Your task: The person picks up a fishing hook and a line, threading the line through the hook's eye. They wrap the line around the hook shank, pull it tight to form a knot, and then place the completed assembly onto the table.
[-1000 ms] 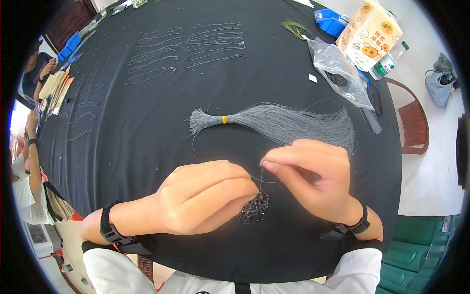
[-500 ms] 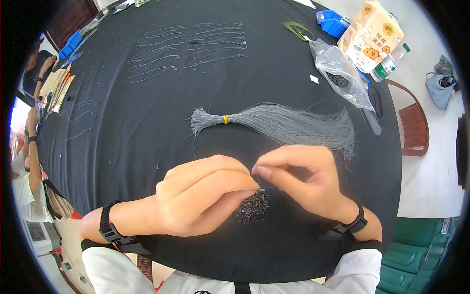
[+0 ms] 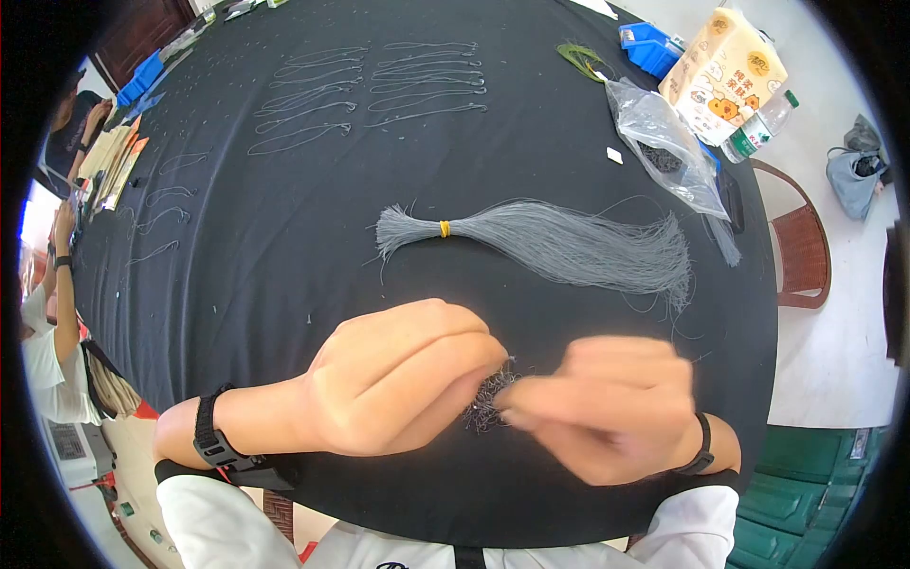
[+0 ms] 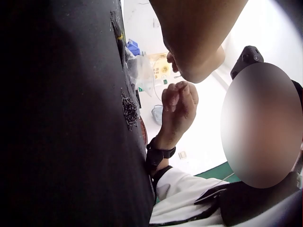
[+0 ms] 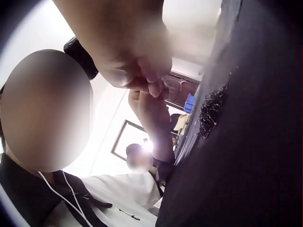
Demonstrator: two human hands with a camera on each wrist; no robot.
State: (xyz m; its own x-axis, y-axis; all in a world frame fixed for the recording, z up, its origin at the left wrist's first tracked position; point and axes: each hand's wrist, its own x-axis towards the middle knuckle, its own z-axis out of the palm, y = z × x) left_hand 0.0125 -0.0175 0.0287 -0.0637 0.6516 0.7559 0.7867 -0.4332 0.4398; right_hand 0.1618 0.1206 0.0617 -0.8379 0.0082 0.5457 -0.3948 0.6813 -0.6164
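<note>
In the head view, a clear bag [image 3: 654,119] on the counter [image 3: 237,247] holds a dark clump [image 3: 661,159], near a blue bin [image 3: 652,49]; the left hand [image 3: 408,379] pinches a tiny grey piece [image 3: 512,358], while the blurred right hand's [image 3: 607,408] fingers are curled — round what, I cannot tell. The left wrist view shows a loose pile of dark hooks [image 4: 129,111] on the counter, apart from the hands — likewise the right wrist view.

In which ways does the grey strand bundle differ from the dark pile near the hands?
The grey strand bundle is long; the dark pile is small and compact. A yellow band ties the bundle, while the pile shows no tie. The bundle's strands run mostly alongside each other; the pile's pieces lie jumbled. Both rest on the black cloth.
</note>
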